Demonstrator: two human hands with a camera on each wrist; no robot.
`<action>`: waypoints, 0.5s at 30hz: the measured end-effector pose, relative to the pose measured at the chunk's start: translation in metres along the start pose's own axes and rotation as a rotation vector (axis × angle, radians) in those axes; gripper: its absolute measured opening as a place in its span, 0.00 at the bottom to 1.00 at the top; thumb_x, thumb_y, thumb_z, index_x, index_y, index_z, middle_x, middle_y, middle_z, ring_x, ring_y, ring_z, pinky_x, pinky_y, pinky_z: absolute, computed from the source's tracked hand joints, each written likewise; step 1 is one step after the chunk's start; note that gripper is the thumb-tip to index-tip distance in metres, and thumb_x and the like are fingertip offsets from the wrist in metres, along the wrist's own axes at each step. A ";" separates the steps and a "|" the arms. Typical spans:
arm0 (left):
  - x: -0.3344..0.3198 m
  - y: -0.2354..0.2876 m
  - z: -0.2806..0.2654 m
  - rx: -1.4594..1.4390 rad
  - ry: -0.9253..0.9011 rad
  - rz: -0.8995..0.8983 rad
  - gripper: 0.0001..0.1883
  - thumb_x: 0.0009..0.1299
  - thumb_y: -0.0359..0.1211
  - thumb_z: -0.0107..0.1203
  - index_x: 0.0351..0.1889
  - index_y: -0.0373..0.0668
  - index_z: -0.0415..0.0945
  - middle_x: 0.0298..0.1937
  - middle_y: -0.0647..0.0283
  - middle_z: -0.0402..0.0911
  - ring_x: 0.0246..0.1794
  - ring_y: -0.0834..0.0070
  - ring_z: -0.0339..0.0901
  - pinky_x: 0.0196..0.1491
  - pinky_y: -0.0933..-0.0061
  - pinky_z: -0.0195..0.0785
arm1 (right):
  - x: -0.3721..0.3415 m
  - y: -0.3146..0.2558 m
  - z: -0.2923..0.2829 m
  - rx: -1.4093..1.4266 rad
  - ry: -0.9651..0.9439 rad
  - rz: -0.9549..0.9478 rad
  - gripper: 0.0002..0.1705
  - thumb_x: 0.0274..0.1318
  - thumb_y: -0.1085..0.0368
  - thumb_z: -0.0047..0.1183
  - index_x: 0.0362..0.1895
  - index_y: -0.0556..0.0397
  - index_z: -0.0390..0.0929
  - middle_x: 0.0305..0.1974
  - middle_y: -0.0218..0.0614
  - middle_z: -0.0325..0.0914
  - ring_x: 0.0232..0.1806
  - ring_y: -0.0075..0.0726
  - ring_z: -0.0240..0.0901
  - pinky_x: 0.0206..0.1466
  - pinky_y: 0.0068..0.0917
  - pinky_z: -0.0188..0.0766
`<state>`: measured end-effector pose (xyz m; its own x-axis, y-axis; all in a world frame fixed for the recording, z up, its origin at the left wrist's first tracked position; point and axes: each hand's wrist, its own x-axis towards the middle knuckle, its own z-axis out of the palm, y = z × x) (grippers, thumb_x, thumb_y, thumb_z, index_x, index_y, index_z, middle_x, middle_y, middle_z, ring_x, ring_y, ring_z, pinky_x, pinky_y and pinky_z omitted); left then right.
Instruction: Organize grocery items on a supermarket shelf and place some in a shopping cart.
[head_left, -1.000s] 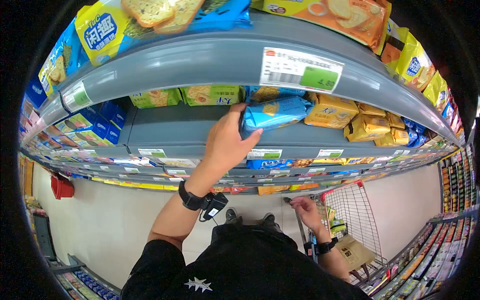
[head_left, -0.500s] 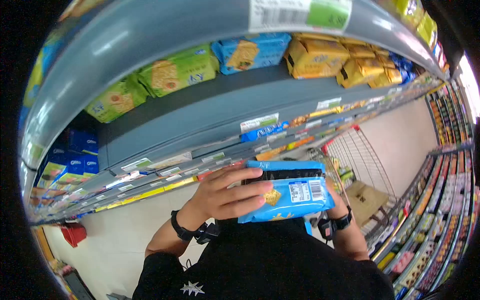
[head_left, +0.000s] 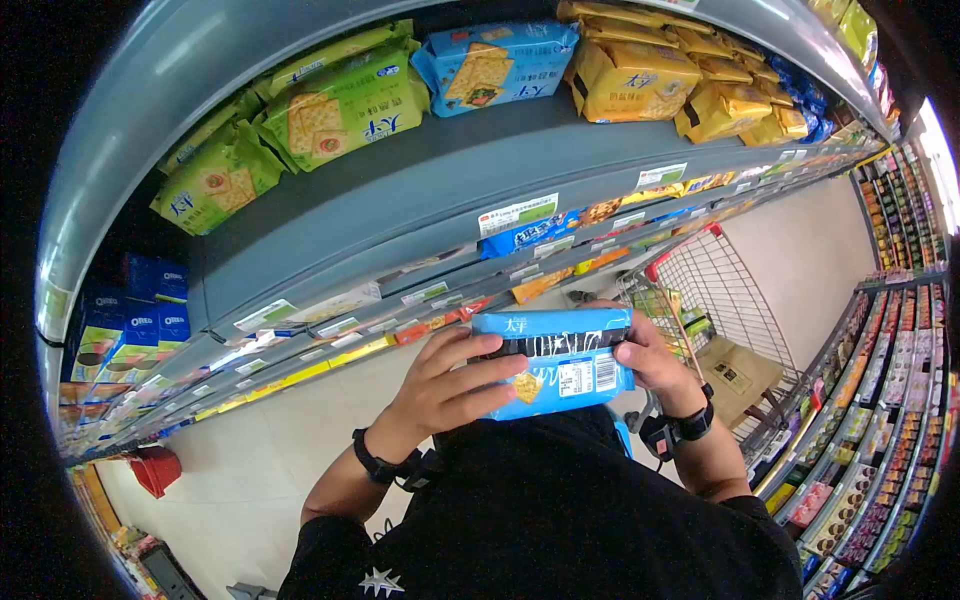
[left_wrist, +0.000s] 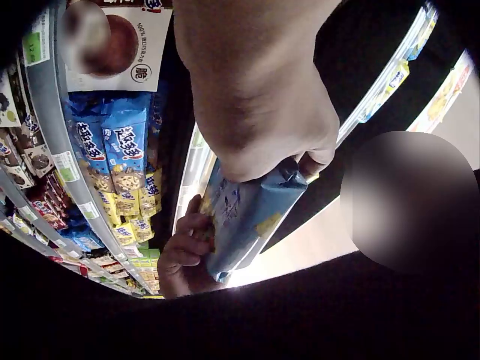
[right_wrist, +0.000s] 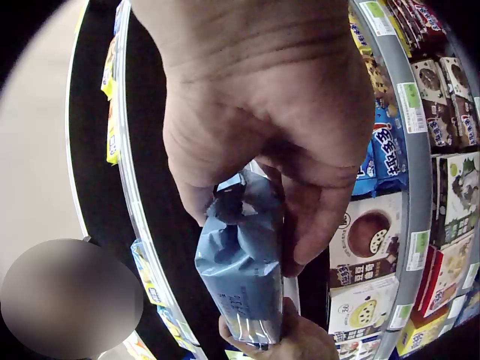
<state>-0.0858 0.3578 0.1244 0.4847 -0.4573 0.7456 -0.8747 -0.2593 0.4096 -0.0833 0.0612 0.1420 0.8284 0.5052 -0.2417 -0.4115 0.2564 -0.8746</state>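
Note:
A blue packet of crackers (head_left: pixel 560 375) is held in front of my chest, its back with a barcode and a dark band facing up. My left hand (head_left: pixel 425 385) grips its left end, fingers spread over the top face. At the other end my right hand (head_left: pixel 665 365) holds it, thumb on the upper face. In the left wrist view the left hand (left_wrist: pixel 259 112) grips one end of the packet (left_wrist: pixel 255 217). The right wrist view shows the packet's crimped end (right_wrist: pixel 244 262) between the thumb and fingers of my right hand (right_wrist: pixel 262 112).
Ahead, a grey shelf (head_left: pixel 400 190) bears green packets (head_left: pixel 345 110), a blue packet (head_left: pixel 495 68) and yellow packets (head_left: pixel 635 80). A wire shopping cart (head_left: pixel 735 290) with a brown bag (head_left: pixel 735 375) stands at right. On the floor at left is a red basket (head_left: pixel 155 470).
My left hand has brought the blue cracker packet from the shelf down to my chest. The right hand has risen from beside the cart and taken its other end.

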 end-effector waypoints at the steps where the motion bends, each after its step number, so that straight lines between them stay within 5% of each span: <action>1: -0.001 0.000 0.002 -0.013 0.013 -0.010 0.21 0.62 0.32 0.66 0.52 0.58 0.73 0.61 0.73 0.77 0.64 0.67 0.70 0.64 0.58 0.66 | 0.000 0.001 -0.001 -0.020 0.008 0.000 0.46 0.52 0.47 0.65 0.65 0.66 0.61 0.54 0.43 0.75 0.55 0.33 0.74 0.58 0.29 0.71; 6: 0.007 -0.003 0.018 0.006 -0.009 -0.053 0.22 0.60 0.31 0.67 0.53 0.55 0.75 0.60 0.71 0.78 0.63 0.66 0.72 0.62 0.57 0.68 | -0.007 0.001 -0.016 -0.126 -0.001 0.025 0.50 0.54 0.40 0.60 0.67 0.66 0.60 0.59 0.49 0.71 0.59 0.37 0.71 0.61 0.31 0.69; 8: 0.016 -0.005 0.028 -0.077 -0.053 -0.205 0.24 0.58 0.32 0.68 0.53 0.54 0.76 0.59 0.71 0.79 0.62 0.63 0.73 0.61 0.59 0.68 | -0.010 -0.010 -0.013 -0.306 0.104 -0.040 0.52 0.58 0.32 0.48 0.70 0.64 0.57 0.67 0.53 0.62 0.66 0.43 0.64 0.66 0.35 0.63; 9: 0.019 -0.010 0.033 -0.113 -0.107 -0.225 0.25 0.59 0.33 0.69 0.55 0.47 0.75 0.57 0.63 0.80 0.58 0.62 0.76 0.58 0.63 0.69 | -0.012 -0.006 -0.023 -0.389 0.143 0.000 0.55 0.59 0.26 0.38 0.73 0.61 0.53 0.71 0.53 0.55 0.70 0.46 0.57 0.70 0.40 0.58; 10: 0.014 -0.008 0.043 -0.120 -0.111 -0.227 0.25 0.59 0.33 0.69 0.55 0.47 0.75 0.57 0.63 0.80 0.58 0.62 0.76 0.58 0.63 0.69 | -0.015 -0.002 -0.030 -0.384 0.149 0.004 0.55 0.59 0.26 0.38 0.73 0.61 0.53 0.71 0.53 0.55 0.70 0.46 0.57 0.70 0.40 0.58; 12: 0.007 -0.006 0.067 -0.464 -0.086 -0.804 0.26 0.62 0.34 0.68 0.56 0.39 0.73 0.52 0.56 0.80 0.54 0.67 0.78 0.55 0.68 0.70 | -0.016 0.003 -0.045 -0.174 0.073 -0.105 0.55 0.60 0.25 0.35 0.73 0.58 0.52 0.71 0.53 0.56 0.70 0.47 0.57 0.70 0.42 0.57; 13: 0.011 -0.007 0.079 -0.745 -0.031 -0.983 0.26 0.66 0.37 0.66 0.57 0.33 0.71 0.48 0.55 0.80 0.50 0.75 0.78 0.52 0.72 0.70 | -0.020 0.009 -0.056 -0.050 0.014 -0.139 0.53 0.60 0.28 0.42 0.73 0.56 0.53 0.69 0.53 0.59 0.69 0.47 0.59 0.70 0.43 0.58; 14: 0.014 -0.009 0.089 -0.739 -0.040 -0.983 0.26 0.66 0.37 0.66 0.57 0.33 0.71 0.48 0.55 0.80 0.50 0.75 0.78 0.52 0.72 0.70 | -0.023 0.012 -0.067 -0.043 0.015 -0.146 0.53 0.60 0.28 0.42 0.73 0.56 0.53 0.69 0.53 0.59 0.69 0.47 0.59 0.70 0.43 0.58; 15: 0.015 -0.012 0.100 -0.789 -0.052 -1.036 0.26 0.67 0.38 0.65 0.57 0.34 0.70 0.47 0.58 0.80 0.49 0.76 0.77 0.52 0.73 0.70 | -0.026 0.010 -0.073 -0.072 -0.011 -0.133 0.48 0.60 0.38 0.50 0.73 0.55 0.53 0.68 0.51 0.61 0.69 0.46 0.60 0.70 0.42 0.58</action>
<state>-0.0671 0.2684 0.0782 0.9162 -0.3839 -0.1147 0.1444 0.0493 0.9883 -0.0812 -0.0097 0.1083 0.8695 0.4799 -0.1170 -0.2693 0.2620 -0.9267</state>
